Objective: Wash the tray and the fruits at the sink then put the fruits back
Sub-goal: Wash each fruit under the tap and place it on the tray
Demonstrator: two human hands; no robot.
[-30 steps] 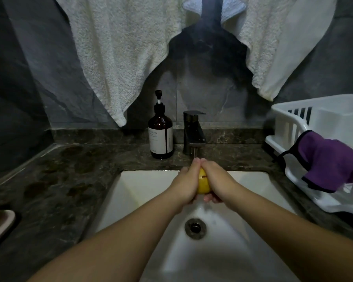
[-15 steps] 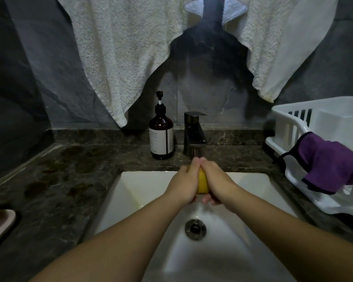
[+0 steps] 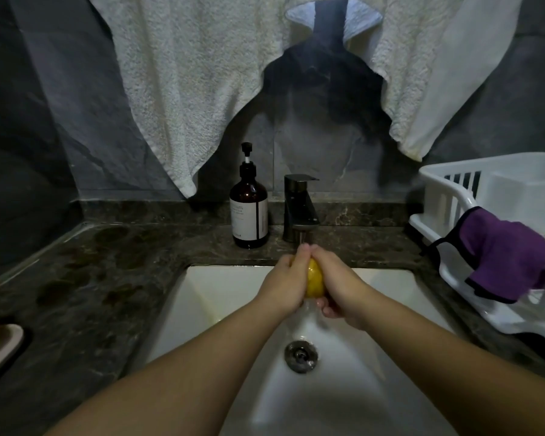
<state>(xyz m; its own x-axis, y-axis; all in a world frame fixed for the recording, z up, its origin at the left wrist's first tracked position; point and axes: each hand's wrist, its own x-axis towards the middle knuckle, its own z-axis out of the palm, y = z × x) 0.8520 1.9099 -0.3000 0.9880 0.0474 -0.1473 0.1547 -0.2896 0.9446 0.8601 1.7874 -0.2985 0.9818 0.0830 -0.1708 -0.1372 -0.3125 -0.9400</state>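
Two hands meet under the faucet (image 3: 300, 212), and most of the yellow fruit (image 3: 315, 278) between them is covered; only a strip of its skin shows in the gap, so I cannot say what kind it is. At the far left edge a pale tray (image 3: 4, 347) is cut off by the frame, with something brownish-yellow on it too dim to make out. The label on the brown soap bottle (image 3: 249, 212) is too small to read.

The left hand (image 3: 283, 286) is curled round the fruit's left side, fingertips up by the spout. The right hand (image 3: 339, 294) wraps the right side, its fingers folded underneath where water runs off into the white sink (image 3: 202, 297), above the drain (image 3: 301, 355). Both hold the fruit closely, touching each other at the top.

On the right counter stands a white dish rack (image 3: 447, 199), with a purple cloth (image 3: 510, 259) draped over its rim. White towels (image 3: 202, 89) hang behind.
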